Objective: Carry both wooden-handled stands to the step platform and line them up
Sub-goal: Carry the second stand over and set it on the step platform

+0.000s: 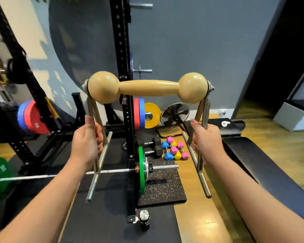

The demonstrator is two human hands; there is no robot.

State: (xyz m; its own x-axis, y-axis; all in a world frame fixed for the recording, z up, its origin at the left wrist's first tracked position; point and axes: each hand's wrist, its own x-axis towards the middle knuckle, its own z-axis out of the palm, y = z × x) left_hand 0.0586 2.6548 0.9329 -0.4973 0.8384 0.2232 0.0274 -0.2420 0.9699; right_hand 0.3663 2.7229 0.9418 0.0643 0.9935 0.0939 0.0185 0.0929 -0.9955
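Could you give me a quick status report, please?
Both hands, left and right, gripping stand legs. Stand airborne. Rack and barbell ahead.

The stand (147,87) has a pale tan wooden handle on silver metal legs. Behind it the rack (122,50) is black, carrying red and blue plates (139,114); a yellow plate (152,115) leans nearby. The barbell's plate (141,170) is green. Small dumbbells (175,150) are pink, blue and yellow. The mat (162,188) is black with white speckles.
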